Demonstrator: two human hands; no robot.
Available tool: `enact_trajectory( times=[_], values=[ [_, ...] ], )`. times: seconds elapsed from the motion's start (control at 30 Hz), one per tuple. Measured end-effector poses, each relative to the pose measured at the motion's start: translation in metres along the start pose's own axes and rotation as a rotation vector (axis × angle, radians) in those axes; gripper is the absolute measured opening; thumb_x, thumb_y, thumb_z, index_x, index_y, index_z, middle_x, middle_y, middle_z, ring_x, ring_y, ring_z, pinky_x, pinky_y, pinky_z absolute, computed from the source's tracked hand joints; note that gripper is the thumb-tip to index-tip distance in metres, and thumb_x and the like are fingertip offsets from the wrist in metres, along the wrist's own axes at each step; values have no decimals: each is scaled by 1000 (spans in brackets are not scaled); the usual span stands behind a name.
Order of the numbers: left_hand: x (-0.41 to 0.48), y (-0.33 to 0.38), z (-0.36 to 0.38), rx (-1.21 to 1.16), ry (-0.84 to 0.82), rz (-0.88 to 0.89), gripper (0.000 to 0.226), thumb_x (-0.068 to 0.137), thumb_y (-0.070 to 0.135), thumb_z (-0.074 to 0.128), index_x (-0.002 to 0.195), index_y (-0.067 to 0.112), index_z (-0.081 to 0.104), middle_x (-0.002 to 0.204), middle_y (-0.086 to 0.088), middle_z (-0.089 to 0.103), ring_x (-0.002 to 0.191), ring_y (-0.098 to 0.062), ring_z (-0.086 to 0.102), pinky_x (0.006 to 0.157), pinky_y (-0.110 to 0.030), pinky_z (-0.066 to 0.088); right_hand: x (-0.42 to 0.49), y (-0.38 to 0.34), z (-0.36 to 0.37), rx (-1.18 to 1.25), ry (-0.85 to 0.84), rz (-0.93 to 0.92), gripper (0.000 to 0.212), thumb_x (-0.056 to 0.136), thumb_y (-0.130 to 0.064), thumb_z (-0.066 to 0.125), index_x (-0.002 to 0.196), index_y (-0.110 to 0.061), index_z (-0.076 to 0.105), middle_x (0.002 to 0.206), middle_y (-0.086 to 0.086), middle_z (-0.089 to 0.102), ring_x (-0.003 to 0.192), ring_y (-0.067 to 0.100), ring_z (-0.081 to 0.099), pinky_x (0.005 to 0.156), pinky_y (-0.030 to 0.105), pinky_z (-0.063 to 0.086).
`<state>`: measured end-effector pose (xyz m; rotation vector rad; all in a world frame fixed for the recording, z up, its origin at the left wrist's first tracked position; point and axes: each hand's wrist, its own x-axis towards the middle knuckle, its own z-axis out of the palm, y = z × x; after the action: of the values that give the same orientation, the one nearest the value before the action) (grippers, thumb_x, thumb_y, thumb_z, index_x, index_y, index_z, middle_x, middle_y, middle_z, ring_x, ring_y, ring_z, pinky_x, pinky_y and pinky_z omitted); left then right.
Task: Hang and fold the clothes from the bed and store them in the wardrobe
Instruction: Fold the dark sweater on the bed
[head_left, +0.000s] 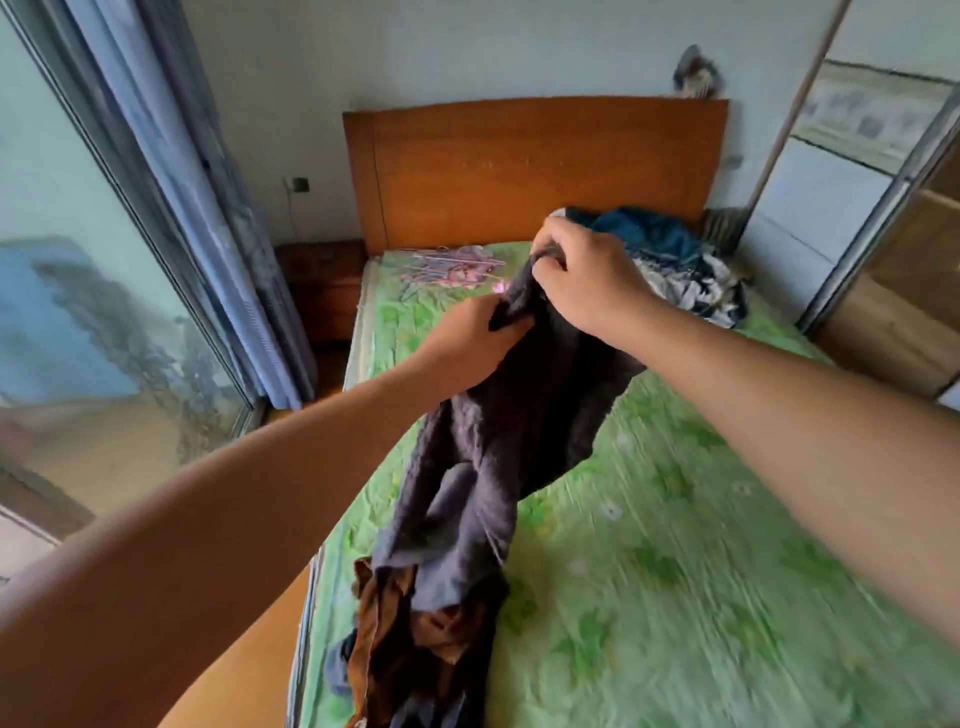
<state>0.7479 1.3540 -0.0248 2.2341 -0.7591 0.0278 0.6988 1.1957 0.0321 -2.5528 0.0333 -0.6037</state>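
A dark grey-purple garment (498, 447) hangs above the bed, held up at its top edge by both hands. My left hand (467, 338) pinches the cloth from the left, and my right hand (587, 270) grips it just above and to the right. Its lower end drapes onto a brown garment (384, 613) lying at the bed's near left edge. A heap of blue, white and dark clothes (675, 265) lies by the headboard on the right. Pink hangers (452, 262) rest on the bed near the headboard. The wardrobe (893, 291) with its sliding door stands at the right.
The bed has a green flowered sheet (675, 545) and a wooden headboard (535, 166). A wooden nightstand (322, 286) stands left of the bed. Blue curtains (208, 208) and a large window (78, 260) fill the left side.
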Motion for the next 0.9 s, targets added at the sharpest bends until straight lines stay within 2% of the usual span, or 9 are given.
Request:
enact_trajectory(
  times=[0.1, 0.2, 0.27, 0.4, 0.5, 0.57, 0.63, 0.73, 0.9],
  values=[
    [15, 32, 5, 15, 25, 85, 14, 96, 28, 63, 84, 22, 63, 73, 3, 64, 62, -10, 55, 56, -26, 38, -19, 46, -32, -18, -39, 56, 28, 89, -55, 55, 105, -32, 53, 87, 6, 68, 65, 23, 61, 61, 39, 47],
    [25, 71, 9, 18, 24, 147, 11, 94, 18, 61, 98, 18, 71, 89, 0, 70, 84, -17, 61, 68, -28, 41, -48, 84, -53, 108, -70, 116, 75, 68, -86, 58, 127, -43, 41, 118, -14, 55, 99, 11, 54, 79, 33, 43],
    [33, 97, 13, 21, 42, 176, 15, 92, 9, 60, 93, 20, 70, 84, 3, 65, 84, -16, 58, 64, -19, 36, -74, 111, -53, 211, -59, 148, 85, 63, -81, 69, 133, -50, 32, 120, -24, 52, 99, 4, 55, 79, 24, 41],
    [50, 154, 23, 10, 106, 162, 15, 90, 6, 58, 95, 13, 70, 90, -3, 68, 86, -19, 59, 68, -28, 42, -127, 163, -29, 485, -123, 362, 85, 76, -56, 81, 144, -38, 34, 117, -10, 58, 113, 16, 61, 84, 27, 48],
    [61, 199, 38, -19, 189, 169, 19, 88, 8, 58, 98, 11, 73, 92, -4, 72, 84, -17, 62, 73, -31, 48, -161, 173, -20, 661, -141, 244, 85, 69, -63, 79, 143, -45, 41, 128, -21, 59, 126, 4, 55, 95, 16, 45],
    [67, 228, 52, -21, 246, 172, 20, 86, 10, 58, 97, 12, 75, 92, -3, 74, 84, -15, 63, 73, -32, 49, -176, 184, -15, 556, -109, 195, 102, 69, -58, 81, 154, -33, 31, 147, -10, 45, 137, 5, 42, 113, 24, 35],
    [72, 251, 68, -17, 289, 178, 20, 85, 11, 59, 96, 14, 75, 93, -3, 74, 85, -11, 63, 75, -31, 50, -181, 202, -19, 420, -16, 260, 89, 80, -38, 78, 155, -20, 34, 146, 3, 44, 135, 17, 44, 112, 32, 38],
    [76, 264, 89, 35, 312, 146, 20, 85, 16, 59, 98, 17, 74, 94, -1, 74, 88, -14, 65, 75, -30, 49, -175, 238, -48, 403, 153, 382, 35, 96, -16, 57, 130, -12, 60, 119, 16, 66, 110, 37, 62, 85, 39, 48],
    [63, 235, 114, 253, 275, 15, 19, 93, 30, 59, 105, 22, 71, 93, 4, 68, 89, -19, 62, 72, -28, 39, -159, 308, -123, 284, 210, 507, 8, 101, -16, 43, 108, -18, 48, 84, 5, 56, 83, 37, 62, 62, 35, 34]
  ],
)
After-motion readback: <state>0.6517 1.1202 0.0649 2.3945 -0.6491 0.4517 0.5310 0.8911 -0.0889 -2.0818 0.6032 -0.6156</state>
